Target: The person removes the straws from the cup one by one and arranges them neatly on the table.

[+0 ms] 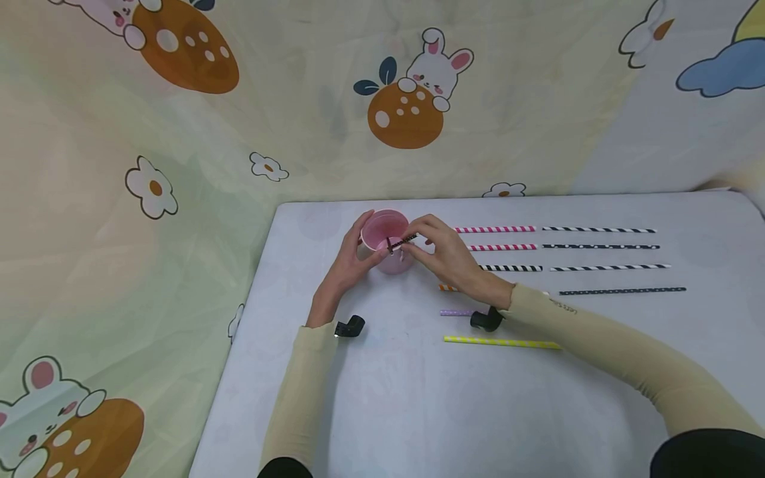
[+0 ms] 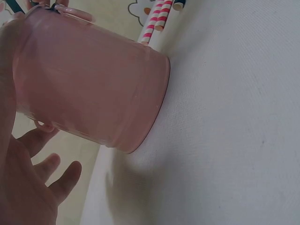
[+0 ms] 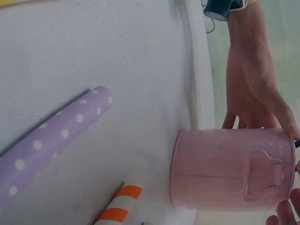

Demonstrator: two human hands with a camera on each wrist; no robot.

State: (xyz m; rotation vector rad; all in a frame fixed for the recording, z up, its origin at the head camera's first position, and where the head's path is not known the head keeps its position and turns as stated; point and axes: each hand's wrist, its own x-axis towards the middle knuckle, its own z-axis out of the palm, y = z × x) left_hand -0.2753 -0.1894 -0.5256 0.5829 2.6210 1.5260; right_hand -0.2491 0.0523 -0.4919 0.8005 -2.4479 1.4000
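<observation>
A pink bucket (image 1: 394, 265), with a cut-out tab on its side in the right wrist view, stands near the table's back left. My left hand (image 1: 348, 262) grips it from the left, fingers along the outside and thumb up at the rim. Across the rim lies a thin, short dark strip (image 1: 408, 239) with light specks. My right hand (image 1: 448, 257) pinches this strip between thumb and fingertips. In the right wrist view, the left thumb sits at the rim beside a dark end. From the frames I cannot tell whether the strip is fastened to the bucket.
Patterned paper straws lie in rows to the right: pink-striped (image 1: 505, 247), black-striped (image 1: 514, 269), orange-striped (image 3: 115, 211), purple dotted (image 3: 65, 133) and yellow (image 1: 502, 342). Black-and-white straws (image 1: 600, 247) form another column. A printed curtain (image 1: 323, 113) hangs behind the white table (image 1: 418, 411).
</observation>
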